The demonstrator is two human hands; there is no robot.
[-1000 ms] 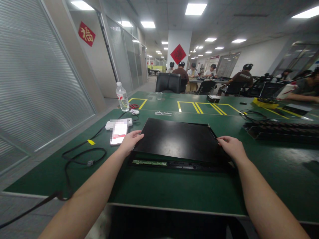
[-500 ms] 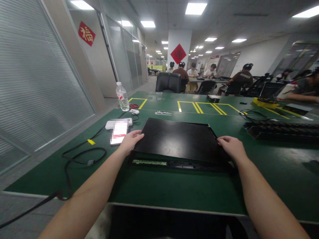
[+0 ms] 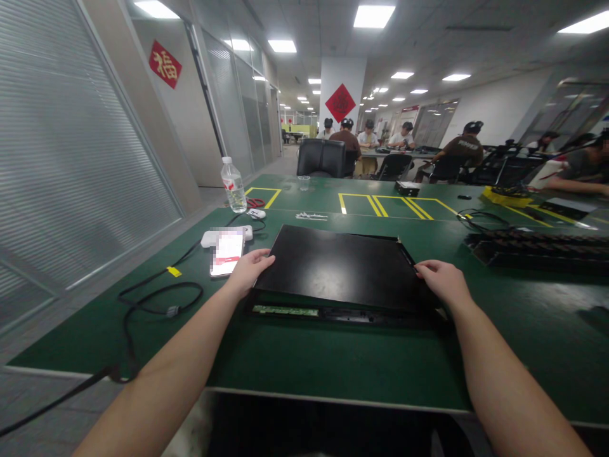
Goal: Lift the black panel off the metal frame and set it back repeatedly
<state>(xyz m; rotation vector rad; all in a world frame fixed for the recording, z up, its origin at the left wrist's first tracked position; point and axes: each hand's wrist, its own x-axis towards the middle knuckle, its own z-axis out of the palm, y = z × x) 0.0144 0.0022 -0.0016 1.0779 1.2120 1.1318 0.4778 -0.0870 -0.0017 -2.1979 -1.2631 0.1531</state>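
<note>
A flat black screen panel (image 3: 340, 263) lies over a black frame (image 3: 371, 315) on the green table, set slightly askew to it. Along the frame's near side a strip of green circuit board (image 3: 285, 311) shows. My left hand (image 3: 250, 270) grips the panel's left edge, thumb on top and the other fingers partly hidden beneath. At the opposite edge my right hand (image 3: 442, 279) is closed in a pinch; its fingertips are partly hidden, and the frame's side runs close by them.
Left of the panel are a lit phone (image 3: 228, 252), a white power strip (image 3: 207, 238), a black cable (image 3: 157, 308), a mouse (image 3: 257, 214) and a water bottle (image 3: 233, 185). White calipers (image 3: 311, 216) lie beyond it. Black slotted parts (image 3: 537, 251) sit at right. People are seated farther back.
</note>
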